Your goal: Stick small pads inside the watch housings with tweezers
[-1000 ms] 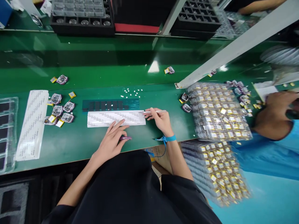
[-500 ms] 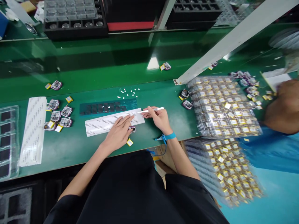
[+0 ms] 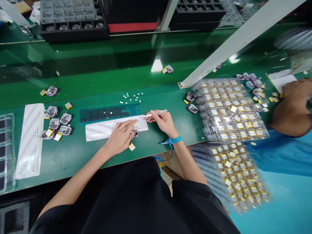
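My left hand (image 3: 122, 134) lies with its fingers stretched out over a white printed label sheet (image 3: 96, 131). Beneath its thumb side is a small electronic module (image 3: 135, 133), partly hidden, with a yellow-edged battery (image 3: 132, 147) beside it. In a pinch, my right hand (image 3: 162, 123) holds slim pale tweezers (image 3: 159, 112), whose tip points left to the sheet near my left fingertips. Just behind the sheet is a dark green strip with rows of black pieces (image 3: 107, 113). Tiny white bits (image 3: 130, 96) are scattered beyond it.
Several modules with batteries (image 3: 58, 123) lie at left, near another printed sheet (image 3: 29, 143) and a clear tray (image 3: 7, 152). Stacked clear trays of batteries (image 3: 231, 110) stand at right, below a slanted white post (image 3: 231, 48). A co-worker's arm (image 3: 292, 110) is beyond them.
The whole view has shifted slightly, so the table things appear further left. Both hands keep nearly the same pose on the sheet; the tweezers stay in my right hand.
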Demonstrator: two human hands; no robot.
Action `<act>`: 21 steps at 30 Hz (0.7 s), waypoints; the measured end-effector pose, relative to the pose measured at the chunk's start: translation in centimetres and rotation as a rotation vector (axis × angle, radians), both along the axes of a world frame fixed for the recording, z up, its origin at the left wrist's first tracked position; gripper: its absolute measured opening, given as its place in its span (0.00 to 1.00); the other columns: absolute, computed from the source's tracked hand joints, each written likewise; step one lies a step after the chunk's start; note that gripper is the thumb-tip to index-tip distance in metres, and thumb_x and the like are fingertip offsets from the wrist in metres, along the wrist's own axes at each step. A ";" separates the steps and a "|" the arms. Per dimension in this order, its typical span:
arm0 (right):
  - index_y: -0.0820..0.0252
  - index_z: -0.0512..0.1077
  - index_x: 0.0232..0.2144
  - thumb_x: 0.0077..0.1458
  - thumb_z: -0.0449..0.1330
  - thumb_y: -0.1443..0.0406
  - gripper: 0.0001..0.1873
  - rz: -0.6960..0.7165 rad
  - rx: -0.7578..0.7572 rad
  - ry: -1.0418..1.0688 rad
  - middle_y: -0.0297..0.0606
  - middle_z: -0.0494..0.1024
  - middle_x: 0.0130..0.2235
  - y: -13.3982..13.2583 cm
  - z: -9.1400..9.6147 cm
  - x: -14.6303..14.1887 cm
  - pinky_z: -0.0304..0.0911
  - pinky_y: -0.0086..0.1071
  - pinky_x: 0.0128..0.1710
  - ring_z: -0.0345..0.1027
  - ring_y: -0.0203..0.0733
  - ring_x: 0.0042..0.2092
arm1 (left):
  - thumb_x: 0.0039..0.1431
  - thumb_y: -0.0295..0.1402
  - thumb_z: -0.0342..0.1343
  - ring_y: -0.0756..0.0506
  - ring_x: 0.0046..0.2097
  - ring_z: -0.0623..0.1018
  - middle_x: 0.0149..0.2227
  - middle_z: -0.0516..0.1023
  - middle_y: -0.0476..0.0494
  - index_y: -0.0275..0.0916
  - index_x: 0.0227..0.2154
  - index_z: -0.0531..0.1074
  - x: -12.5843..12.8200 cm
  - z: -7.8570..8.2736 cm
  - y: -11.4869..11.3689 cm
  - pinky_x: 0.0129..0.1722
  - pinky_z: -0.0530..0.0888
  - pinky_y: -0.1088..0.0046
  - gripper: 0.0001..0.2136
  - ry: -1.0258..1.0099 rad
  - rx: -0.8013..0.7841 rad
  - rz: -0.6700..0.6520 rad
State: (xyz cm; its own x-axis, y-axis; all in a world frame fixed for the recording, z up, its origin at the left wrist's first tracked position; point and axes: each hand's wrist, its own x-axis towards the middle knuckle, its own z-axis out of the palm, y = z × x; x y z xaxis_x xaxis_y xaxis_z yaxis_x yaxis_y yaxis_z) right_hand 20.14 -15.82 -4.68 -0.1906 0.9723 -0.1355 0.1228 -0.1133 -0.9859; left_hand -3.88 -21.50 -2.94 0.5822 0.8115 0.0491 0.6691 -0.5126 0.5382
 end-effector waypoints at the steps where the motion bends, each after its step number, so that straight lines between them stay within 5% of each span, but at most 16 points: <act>1: 0.59 0.82 0.35 0.55 0.63 0.39 0.30 0.008 0.002 0.004 0.42 0.85 0.33 0.1 0.0 0.0 0.79 0.33 0.36 0.80 0.41 0.33 | 0.73 0.31 0.43 0.36 0.65 0.69 0.64 0.72 0.30 0.29 0.65 0.61 0.0 0.0 0.1 0.60 0.65 0.56 0.21 0.001 0.005 0.003; 12: 0.60 0.83 0.31 0.55 0.66 0.41 0.28 -0.004 0.012 0.078 0.45 0.86 0.36 0.2 0.6 0.9 0.78 0.32 0.35 0.80 0.40 0.31 | 0.72 0.30 0.43 0.32 0.65 0.69 0.66 0.69 0.25 0.28 0.60 0.65 0.1 -0.5 0.2 0.59 0.66 0.50 0.19 -0.037 -0.011 -0.035; 16: 0.60 0.82 0.31 0.49 0.71 0.42 0.26 -0.127 0.020 0.178 0.43 0.86 0.33 0.5 1.3 -0.1 0.78 0.31 0.32 0.79 0.39 0.29 | 0.72 0.32 0.47 0.34 0.62 0.74 0.63 0.74 0.30 0.37 0.46 0.71 -0.4 0.8 -0.4 0.59 0.69 0.50 0.09 -0.430 -0.124 0.016; 21: 0.58 0.81 0.31 0.51 0.72 0.45 0.22 -0.142 0.127 0.256 0.40 0.85 0.31 1.1 4.5 -2.9 0.77 0.29 0.29 0.79 0.39 0.27 | 0.66 0.41 0.59 0.45 0.32 0.83 0.35 0.85 0.40 0.38 0.40 0.70 -2.0 2.5 1.2 0.33 0.77 0.70 0.11 -0.972 -0.445 0.295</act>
State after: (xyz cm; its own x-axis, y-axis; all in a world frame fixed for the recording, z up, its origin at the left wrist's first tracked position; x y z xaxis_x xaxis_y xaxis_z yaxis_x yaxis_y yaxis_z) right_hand 17.24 -14.70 -0.14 -0.0637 0.9977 0.0234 -0.1397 0.0143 -0.9901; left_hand -5.85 -20.33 -0.48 0.2355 0.9706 0.0497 -0.0741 -0.0330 0.9967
